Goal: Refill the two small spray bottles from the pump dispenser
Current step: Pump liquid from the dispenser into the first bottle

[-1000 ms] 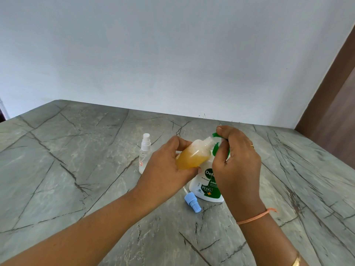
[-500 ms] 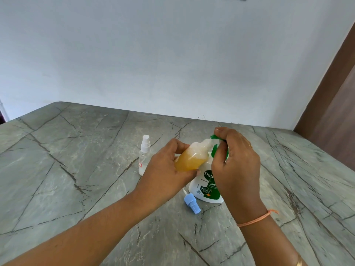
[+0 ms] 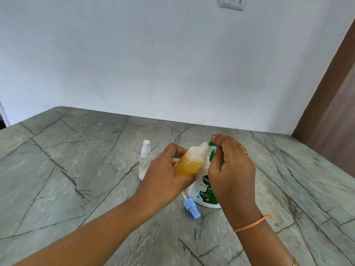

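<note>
My left hand grips a small uncapped spray bottle, mostly full of amber liquid, tilted with its neck against the green nozzle of the pump dispenser. The dispenser is white with a green label and stands on the table. My right hand rests on its green pump head, fingers curled over it. The bottle's blue spray cap lies on the table in front of the dispenser. A second small clear spray bottle with a white cap stands upright to the left, apart from both hands.
The grey veined stone table runs back to a white wall. A brown wooden panel stands at the right edge. A wall switch plate sits high above.
Both hands, the amber bottle and the dispenser keep the same pose. Only the head camera has tilted up a little, bringing the switch plate into view.
</note>
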A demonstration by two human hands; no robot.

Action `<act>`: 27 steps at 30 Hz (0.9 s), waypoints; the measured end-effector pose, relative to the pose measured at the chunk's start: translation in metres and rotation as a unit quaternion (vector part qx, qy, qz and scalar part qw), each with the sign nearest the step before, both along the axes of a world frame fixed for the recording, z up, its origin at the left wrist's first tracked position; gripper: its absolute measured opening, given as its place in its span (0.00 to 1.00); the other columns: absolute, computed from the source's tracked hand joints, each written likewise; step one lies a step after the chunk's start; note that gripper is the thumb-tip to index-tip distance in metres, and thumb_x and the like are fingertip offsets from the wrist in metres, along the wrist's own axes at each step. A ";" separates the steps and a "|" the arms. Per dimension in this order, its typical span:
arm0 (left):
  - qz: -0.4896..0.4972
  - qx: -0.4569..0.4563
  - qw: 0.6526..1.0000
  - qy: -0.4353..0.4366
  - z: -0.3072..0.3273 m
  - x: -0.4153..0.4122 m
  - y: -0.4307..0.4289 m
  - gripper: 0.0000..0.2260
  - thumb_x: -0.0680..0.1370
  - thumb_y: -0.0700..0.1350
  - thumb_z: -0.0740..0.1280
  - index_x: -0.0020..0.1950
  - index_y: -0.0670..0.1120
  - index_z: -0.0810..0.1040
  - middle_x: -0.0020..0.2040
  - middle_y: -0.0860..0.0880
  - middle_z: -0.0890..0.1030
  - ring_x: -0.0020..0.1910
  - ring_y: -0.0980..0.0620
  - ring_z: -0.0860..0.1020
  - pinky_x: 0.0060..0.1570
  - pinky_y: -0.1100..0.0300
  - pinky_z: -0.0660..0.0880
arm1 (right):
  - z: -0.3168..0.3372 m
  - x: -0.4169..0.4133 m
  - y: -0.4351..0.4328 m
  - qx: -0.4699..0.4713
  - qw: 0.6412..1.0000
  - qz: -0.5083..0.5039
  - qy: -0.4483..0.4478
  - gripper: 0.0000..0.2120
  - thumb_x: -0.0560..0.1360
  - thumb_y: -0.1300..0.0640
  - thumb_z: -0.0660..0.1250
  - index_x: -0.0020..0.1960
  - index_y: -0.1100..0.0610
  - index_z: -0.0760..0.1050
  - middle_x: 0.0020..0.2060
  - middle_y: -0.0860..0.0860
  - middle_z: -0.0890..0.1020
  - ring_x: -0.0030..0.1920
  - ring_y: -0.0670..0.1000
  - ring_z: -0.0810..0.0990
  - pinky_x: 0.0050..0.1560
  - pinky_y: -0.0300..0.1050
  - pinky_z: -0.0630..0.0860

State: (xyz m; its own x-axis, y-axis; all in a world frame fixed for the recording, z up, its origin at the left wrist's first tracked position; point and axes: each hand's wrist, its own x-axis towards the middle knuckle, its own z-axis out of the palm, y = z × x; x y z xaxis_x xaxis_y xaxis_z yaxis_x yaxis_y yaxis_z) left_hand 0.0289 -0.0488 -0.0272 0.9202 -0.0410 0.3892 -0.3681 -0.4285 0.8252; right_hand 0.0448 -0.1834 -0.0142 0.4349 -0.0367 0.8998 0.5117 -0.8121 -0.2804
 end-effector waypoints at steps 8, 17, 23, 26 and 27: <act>0.000 -0.003 1.000 0.011 -0.002 0.000 -0.002 0.19 0.67 0.51 0.75 0.48 0.62 0.67 0.49 0.69 0.72 0.45 0.68 0.73 0.38 0.74 0.67 | -0.001 0.003 -0.004 -0.009 1.000 -0.015 0.008 0.16 0.73 0.60 0.53 0.49 0.62 0.77 0.46 0.55 0.83 0.47 0.54 0.81 0.47 0.31 0.68; -0.002 -0.006 1.000 0.010 -0.003 -0.001 -0.002 0.20 0.67 0.51 0.75 0.51 0.60 0.68 0.50 0.67 0.73 0.46 0.66 0.74 0.40 0.73 0.68 | 0.000 0.006 -0.004 -0.001 1.000 -0.010 0.016 0.13 0.72 0.65 0.56 0.49 0.62 0.78 0.45 0.55 0.82 0.45 0.55 0.81 0.45 0.29 0.66; -0.003 -0.009 1.000 0.010 -0.004 0.000 -0.003 0.20 0.67 0.50 0.75 0.52 0.60 0.68 0.50 0.67 0.73 0.45 0.68 0.74 0.38 0.74 0.68 | -0.002 0.006 -0.007 -0.007 1.000 -0.017 0.022 0.12 0.71 0.67 0.59 0.50 0.62 0.77 0.45 0.55 0.82 0.45 0.55 0.80 0.48 0.31 0.64; -0.001 -0.011 1.000 0.009 -0.004 0.001 -0.003 0.20 0.67 0.51 0.75 0.51 0.60 0.67 0.50 0.67 0.73 0.46 0.66 0.74 0.40 0.73 0.68 | -0.003 0.005 -0.007 -0.009 1.000 -0.011 0.011 0.13 0.72 0.64 0.56 0.50 0.63 0.77 0.46 0.56 0.82 0.47 0.56 0.80 0.49 0.31 0.64; 0.000 -0.012 1.000 0.008 -0.003 0.002 -0.003 0.20 0.67 0.50 0.75 0.51 0.60 0.68 0.50 0.66 0.73 0.46 0.65 0.75 0.40 0.72 0.68 | -0.003 0.006 -0.007 -0.010 1.000 -0.007 0.008 0.14 0.73 0.63 0.54 0.50 0.63 0.77 0.47 0.56 0.82 0.48 0.56 0.80 0.50 0.31 0.64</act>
